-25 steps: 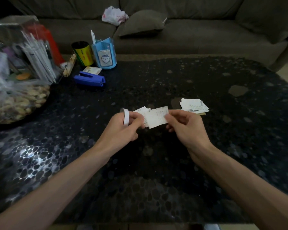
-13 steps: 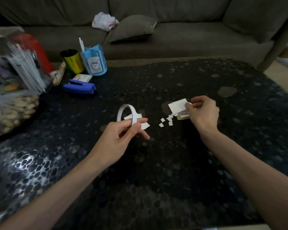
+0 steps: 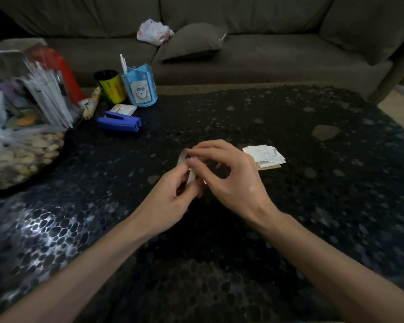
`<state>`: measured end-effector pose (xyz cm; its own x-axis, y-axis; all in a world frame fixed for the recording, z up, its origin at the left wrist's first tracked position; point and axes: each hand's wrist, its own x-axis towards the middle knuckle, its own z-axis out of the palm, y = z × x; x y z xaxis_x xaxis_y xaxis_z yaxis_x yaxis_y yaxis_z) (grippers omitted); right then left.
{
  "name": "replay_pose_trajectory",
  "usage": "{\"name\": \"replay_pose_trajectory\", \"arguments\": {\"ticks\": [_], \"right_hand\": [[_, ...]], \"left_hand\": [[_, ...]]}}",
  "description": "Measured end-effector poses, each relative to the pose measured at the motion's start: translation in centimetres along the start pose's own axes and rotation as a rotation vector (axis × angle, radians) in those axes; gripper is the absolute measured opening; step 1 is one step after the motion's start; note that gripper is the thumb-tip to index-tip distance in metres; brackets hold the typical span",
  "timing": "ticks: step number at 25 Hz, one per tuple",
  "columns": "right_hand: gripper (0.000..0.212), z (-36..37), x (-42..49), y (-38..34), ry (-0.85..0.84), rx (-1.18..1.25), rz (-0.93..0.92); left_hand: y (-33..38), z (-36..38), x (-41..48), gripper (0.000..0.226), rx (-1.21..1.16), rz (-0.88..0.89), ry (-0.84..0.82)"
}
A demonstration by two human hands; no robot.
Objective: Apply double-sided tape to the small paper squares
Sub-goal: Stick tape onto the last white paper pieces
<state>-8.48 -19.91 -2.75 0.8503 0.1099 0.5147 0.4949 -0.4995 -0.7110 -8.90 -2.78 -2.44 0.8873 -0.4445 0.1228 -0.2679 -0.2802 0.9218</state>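
Observation:
Over the middle of the dark pebble-patterned table (image 3: 313,206), my left hand (image 3: 170,197) grips a white roll of double-sided tape (image 3: 189,173) between thumb and fingers. My right hand (image 3: 229,178) is at the roll too, its curled fingertips on the upper rim, pinching there. A small stack of white paper pieces (image 3: 264,155) lies on a brown card just right of my right hand. The tiny paper squares are hidden behind my hands.
At the back left stand a blue pen holder (image 3: 140,87), a yellow can (image 3: 110,86), a blue stapler (image 3: 119,121) and a clear bag of snacks and clutter (image 3: 21,127). A sofa (image 3: 243,47) with a cushion runs behind the table.
My right hand left the paper stack and moved left onto the tape roll. The left hand kept its hold on the roll and shifted a little. The small squares went out of sight.

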Motion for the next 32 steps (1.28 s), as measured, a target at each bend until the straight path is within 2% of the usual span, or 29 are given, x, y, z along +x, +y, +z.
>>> {"name": "replay_pose_trajectory", "arguments": {"ticks": [2,5,8,15,21,23,25,29,32], "right_hand": [[0.024,-0.1,-0.3,0.4,0.036,0.005,-0.017],[0.029,0.0,-0.6,0.5,0.062,-0.019,-0.051],[0.024,0.1,-0.8,0.6,0.109,-0.039,-0.079],[0.018,0.3,-0.9,0.5,0.088,-0.096,-0.13],[0.009,-0.7,0.1,0.4,-0.071,-0.049,0.012],[0.011,-0.7,0.4,0.5,-0.091,0.01,0.093],[0.008,-0.6,0.5,0.7,-0.106,0.063,0.164],[0.005,-0.6,0.5,0.7,-0.132,0.14,0.222],[0.011,-0.3,0.2,0.5,-0.124,0.198,0.283]], "left_hand": [[-0.1,-0.1,0.0,0.014,0.035,-0.012,-0.01],[-0.2,-0.3,0.1,0.017,0.044,-0.018,0.019],[-0.4,-0.9,0.2,0.02,0.049,-0.016,0.061],[-0.9,-1.2,0.2,0.021,0.112,-0.03,0.085],[-0.4,-1.5,0.3,0.015,0.217,-0.03,0.038],[-0.3,-1.7,0.4,0.012,0.218,-0.028,0.056],[-0.2,-2.0,0.5,0.019,0.212,-0.021,0.081],[-0.3,-2.3,0.6,0.021,0.278,0.012,0.109],[-0.5,-2.6,0.6,0.019,0.285,0.001,0.147]]}}
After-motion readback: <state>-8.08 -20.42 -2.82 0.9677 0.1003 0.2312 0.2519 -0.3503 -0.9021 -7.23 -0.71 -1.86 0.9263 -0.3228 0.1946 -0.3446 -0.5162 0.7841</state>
